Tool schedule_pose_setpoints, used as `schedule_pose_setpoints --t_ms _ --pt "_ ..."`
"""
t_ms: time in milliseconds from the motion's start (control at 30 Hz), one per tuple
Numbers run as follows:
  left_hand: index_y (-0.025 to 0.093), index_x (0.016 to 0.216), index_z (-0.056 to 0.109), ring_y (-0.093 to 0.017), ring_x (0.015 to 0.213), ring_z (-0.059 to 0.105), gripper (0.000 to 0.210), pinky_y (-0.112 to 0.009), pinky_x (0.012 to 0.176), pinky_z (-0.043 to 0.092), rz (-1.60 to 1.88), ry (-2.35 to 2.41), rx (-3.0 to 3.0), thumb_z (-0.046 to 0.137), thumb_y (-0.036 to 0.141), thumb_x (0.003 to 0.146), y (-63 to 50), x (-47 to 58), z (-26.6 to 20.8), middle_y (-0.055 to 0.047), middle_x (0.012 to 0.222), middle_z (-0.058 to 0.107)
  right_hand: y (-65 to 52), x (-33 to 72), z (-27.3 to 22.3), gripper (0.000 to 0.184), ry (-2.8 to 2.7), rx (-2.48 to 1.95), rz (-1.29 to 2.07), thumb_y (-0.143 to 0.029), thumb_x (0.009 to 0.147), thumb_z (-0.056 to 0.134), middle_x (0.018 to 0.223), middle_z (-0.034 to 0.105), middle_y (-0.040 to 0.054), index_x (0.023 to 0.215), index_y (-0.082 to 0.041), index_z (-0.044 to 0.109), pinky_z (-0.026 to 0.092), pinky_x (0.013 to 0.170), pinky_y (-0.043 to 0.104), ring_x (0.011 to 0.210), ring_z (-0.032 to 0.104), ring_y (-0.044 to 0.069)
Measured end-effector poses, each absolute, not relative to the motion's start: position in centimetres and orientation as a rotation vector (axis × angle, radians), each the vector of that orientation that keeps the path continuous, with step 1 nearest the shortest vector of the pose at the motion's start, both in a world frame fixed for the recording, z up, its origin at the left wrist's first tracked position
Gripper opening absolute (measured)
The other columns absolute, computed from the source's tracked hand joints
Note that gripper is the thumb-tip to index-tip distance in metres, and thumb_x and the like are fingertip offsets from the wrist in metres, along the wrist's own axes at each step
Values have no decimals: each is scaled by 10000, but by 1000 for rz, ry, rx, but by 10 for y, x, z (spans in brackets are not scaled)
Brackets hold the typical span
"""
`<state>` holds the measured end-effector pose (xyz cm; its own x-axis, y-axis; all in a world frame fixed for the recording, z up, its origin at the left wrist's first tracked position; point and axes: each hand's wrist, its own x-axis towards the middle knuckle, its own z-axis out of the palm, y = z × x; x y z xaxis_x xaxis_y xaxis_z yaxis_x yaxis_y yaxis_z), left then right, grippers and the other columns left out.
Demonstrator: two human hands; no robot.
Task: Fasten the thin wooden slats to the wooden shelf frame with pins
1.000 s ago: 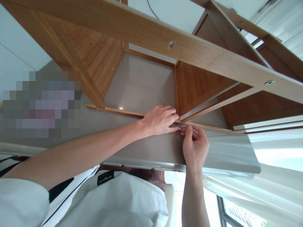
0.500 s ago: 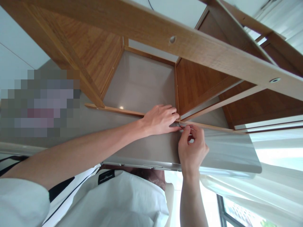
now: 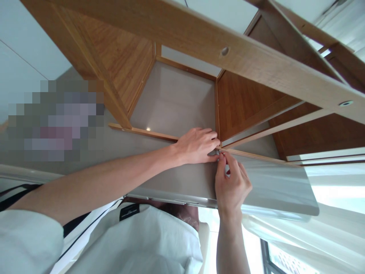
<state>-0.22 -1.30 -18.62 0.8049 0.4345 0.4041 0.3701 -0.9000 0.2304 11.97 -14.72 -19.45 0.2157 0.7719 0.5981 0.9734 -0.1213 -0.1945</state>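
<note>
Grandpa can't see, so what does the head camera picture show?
A person's left hand lies over the bottom rail of a wooden frame; the right hand beside it pinches a tiny thing, hard to identify. A grey tabletop lies underneath.

Grey glossy tabletop (image 3: 182,182) across middle, rounded corner at right. Pixelated patch (image 3: 57,125) at left, contents unreadable. White panel (image 3: 31,30) upper left, thin seam across it. Dark cable (image 3: 186,3) at top edge, mostly cut off. Pale curtain (image 3: 336,232) lower right, striped by light; lighter drape (image 3: 349,23) upper right. Dark window frame (image 3: 265,251) bottom right, bright pane (image 3: 282,257) beside it.
</note>
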Motion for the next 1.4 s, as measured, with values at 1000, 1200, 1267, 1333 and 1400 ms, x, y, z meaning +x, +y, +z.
schedule_pose_setpoints --t_ms 1000,1200,1267,1333,1400 --pt "163 918 718 -216 921 668 376 -348 697 464 675 668 2862 663 534 913 -14 -2 -185 -48 945 704 -144 119 -189 238 -1294 -2095 -304 -399 1002 552 836 762 8 982 -211 696 434 614 227 592 630 111" --pt "163 920 712 -210 912 662 317 -354 692 464 691 645 2855 641 472 935 -13 -2 -187 -44 933 700 -145 117 -193 223 -1536 -1999 -463 -301 1028 516 905 762 35 1053 -190 708 450 673 238 666 629 121" --pt "163 922 711 -213 912 660 310 -355 690 460 687 647 2852 640 465 934 -13 -2 -187 -48 934 700 -145 118 -194 224 -1546 -1994 -463 -299 1030 514 934 765 40 1067 -190 706 457 684 242 675 629 124" --pt "163 927 711 -215 913 659 307 -354 686 455 686 645 2851 639 462 934 -13 -2 -188 -51 937 700 -145 118 -194 230 -1549 -1993 -462 -305 1032 509 939 763 41 1069 -191 705 462 694 245 681 629 127" --pt "165 929 710 -215 918 658 304 -353 675 449 687 645 2854 638 459 937 -13 -3 -188 -52 939 699 -145 119 -195 245 -1544 -1993 -463 -315 1035 499 937 763 43 1068 -191 707 464 701 245 687 631 129"
